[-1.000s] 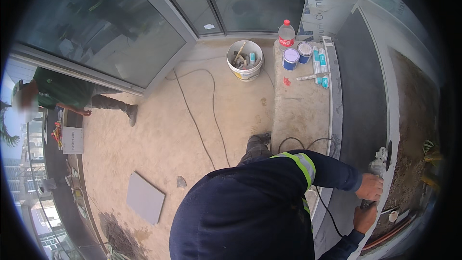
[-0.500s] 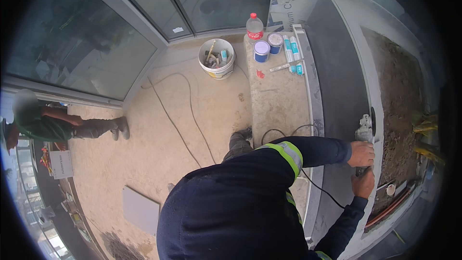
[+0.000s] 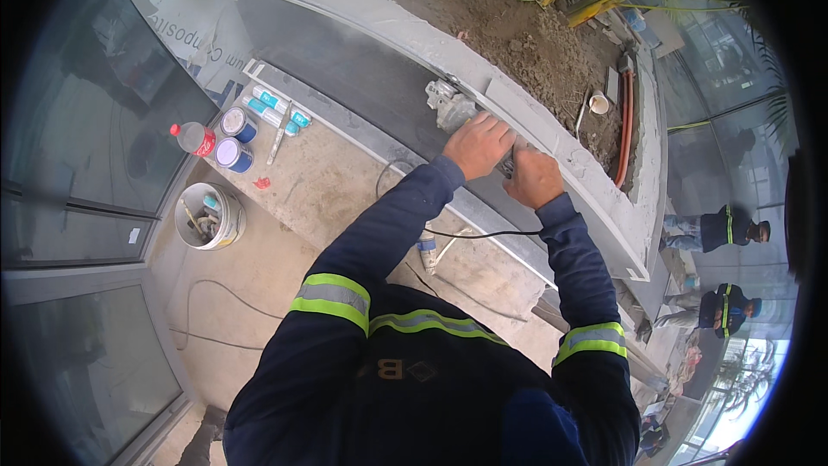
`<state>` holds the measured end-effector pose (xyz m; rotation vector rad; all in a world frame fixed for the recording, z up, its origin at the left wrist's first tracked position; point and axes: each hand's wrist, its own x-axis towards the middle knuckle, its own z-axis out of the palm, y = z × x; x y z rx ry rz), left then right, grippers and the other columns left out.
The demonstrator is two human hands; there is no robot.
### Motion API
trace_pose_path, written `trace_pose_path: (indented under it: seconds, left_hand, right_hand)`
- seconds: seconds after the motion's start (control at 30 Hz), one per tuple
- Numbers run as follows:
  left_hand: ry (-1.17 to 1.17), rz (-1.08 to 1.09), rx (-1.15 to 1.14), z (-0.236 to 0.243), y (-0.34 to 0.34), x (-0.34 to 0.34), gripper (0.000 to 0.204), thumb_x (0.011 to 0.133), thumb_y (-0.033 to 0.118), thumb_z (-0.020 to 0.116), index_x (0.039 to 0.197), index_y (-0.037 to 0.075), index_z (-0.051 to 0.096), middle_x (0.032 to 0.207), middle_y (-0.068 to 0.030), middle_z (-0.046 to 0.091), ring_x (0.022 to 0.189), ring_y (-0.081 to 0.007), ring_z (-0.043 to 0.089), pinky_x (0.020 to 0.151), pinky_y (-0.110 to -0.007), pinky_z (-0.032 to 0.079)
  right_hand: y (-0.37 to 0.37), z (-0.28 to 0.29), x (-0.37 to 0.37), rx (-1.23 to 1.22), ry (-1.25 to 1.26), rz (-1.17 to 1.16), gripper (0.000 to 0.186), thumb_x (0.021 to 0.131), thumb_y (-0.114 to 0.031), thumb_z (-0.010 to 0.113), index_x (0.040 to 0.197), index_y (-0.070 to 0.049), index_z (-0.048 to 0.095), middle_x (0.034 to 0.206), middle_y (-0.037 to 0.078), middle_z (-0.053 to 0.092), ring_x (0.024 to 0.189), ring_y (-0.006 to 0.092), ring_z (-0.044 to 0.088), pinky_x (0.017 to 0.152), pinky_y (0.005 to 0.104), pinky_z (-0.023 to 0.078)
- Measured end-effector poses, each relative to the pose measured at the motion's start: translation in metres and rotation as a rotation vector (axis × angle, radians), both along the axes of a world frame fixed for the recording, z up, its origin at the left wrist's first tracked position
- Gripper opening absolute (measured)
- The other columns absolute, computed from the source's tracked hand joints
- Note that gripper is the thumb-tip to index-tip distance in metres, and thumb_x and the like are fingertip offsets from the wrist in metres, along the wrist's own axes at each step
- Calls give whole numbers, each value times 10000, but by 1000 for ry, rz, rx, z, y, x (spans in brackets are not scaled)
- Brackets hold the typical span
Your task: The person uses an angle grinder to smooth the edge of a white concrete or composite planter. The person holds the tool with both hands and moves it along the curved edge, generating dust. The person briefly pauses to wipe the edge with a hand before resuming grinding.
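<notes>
My left hand [image 3: 479, 145] is wrapped round the body of an angle grinder [image 3: 451, 107]. Close behind it, my right hand [image 3: 535, 177] grips the tool's rear end. The metal gear head lies against the upper edge of a dark grey panel [image 3: 371, 78], just under the white rim [image 3: 517, 108] of a planter. Its disc is mostly hidden from this side. A black power cord [image 3: 483, 234] curves away below my hands, across the ledge.
On the ledge [image 3: 319, 181] stand two paint cans [image 3: 233, 155], a red-capped plastic bottle [image 3: 193, 138] and sealant tubes [image 3: 278, 109]. A white bucket [image 3: 210, 216] with tools stands below. Soil [image 3: 483, 9], plants and orange pipes [image 3: 626, 121] fill the planter. Two people [image 3: 724, 229] stand far right.
My view has swung to the right, bringing the planter and the people on the right into sight. Both hands keep their grip on the grinder, which stays along the planter's edge.
</notes>
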<state>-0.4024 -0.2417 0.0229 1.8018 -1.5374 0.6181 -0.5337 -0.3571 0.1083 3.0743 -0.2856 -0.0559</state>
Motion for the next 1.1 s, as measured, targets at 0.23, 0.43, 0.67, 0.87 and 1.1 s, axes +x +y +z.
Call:
trace_pose_path:
  seconds: [0.23, 0.43, 0.67, 0.87, 1.1]
  left_hand:
    - [1, -19, -79, -4, -1, 21, 311, 759, 62, 719, 1065, 53, 666, 995, -94, 635, 1007, -308, 639, 959, -439, 492]
    - [-8, -24, -54, 8, -6, -21, 249, 788, 85, 693, 1030, 43, 656, 955, -99, 624, 965, -302, 634, 918, -431, 496]
    - [-5, -12, -52, -1, -5, -8, 237, 802, 94, 678, 1033, 39, 672, 970, -98, 636, 978, -300, 640, 937, -428, 503]
    - [-20, -12, -112, -7, -5, 20, 234, 792, 88, 686, 1021, 41, 673, 970, -95, 635, 960, -301, 642, 925, -431, 510]
    - [-28, -36, -85, 12, -12, -27, 191, 813, 102, 666, 996, 50, 651, 920, -94, 614, 928, -294, 635, 901, -422, 509]
  right_hand:
    - [5, 1, 23, -44, 16, -17, 492, 717, -118, 809, 1120, 50, 584, 960, 255, 752, 918, 419, 755, 810, 507, 614]
    - [0, 17, -20, -16, 26, -4, 591, 682, -144, 828, 1162, 72, 558, 875, 281, 731, 854, 452, 744, 771, 533, 608]
    - [-4, 4, -5, 12, 6, 24, 560, 683, -146, 819, 1137, 72, 575, 867, 288, 727, 838, 455, 741, 769, 529, 608]
    - [-5, -8, 23, -48, 51, 32, 458, 717, -129, 818, 1079, 47, 600, 898, 233, 750, 888, 406, 761, 782, 501, 620]
    - [-5, 21, -26, -9, 55, -42, 549, 674, -129, 815, 1121, 66, 563, 863, 283, 731, 841, 462, 742, 757, 531, 606]
